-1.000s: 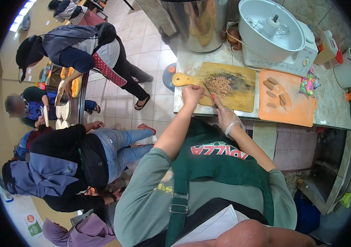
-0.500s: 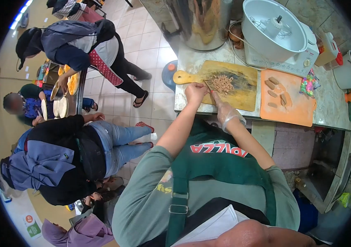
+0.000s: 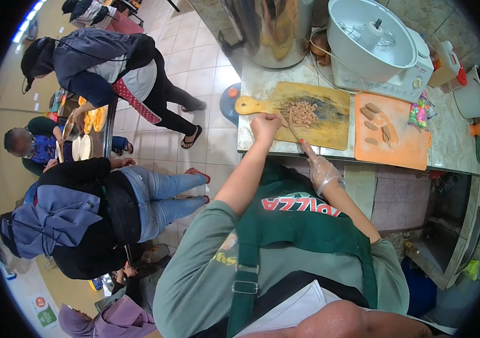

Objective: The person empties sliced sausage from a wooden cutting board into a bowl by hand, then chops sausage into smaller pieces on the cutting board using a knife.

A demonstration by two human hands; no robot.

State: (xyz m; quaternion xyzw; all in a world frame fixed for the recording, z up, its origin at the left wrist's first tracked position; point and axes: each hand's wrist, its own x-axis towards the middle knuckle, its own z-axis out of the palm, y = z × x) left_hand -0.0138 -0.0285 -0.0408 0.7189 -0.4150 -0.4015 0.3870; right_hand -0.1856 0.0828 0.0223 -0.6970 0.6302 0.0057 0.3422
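Observation:
My right hand, in a clear plastic glove, is closed on the handle of a knife. The blade lies over a wooden cutting board, pointing away from me, beside a pile of chopped brown pieces. At the board's near left edge, close to its handle, my left hand is bare with its fingers curled together. Whatever those fingers may hold is too small to make out. To the right, an orange board carries several brown sausage-like pieces.
A white mixer bowl and a large metal container stand behind the boards. A bag of colourful items touches the orange board. Several people work at the left, around a table with bread and trays.
My right hand has drawn back toward me and slightly right with the knife, showing more of the blade. My left hand stays near the board's handle. Co-workers at the left have shifted a little.

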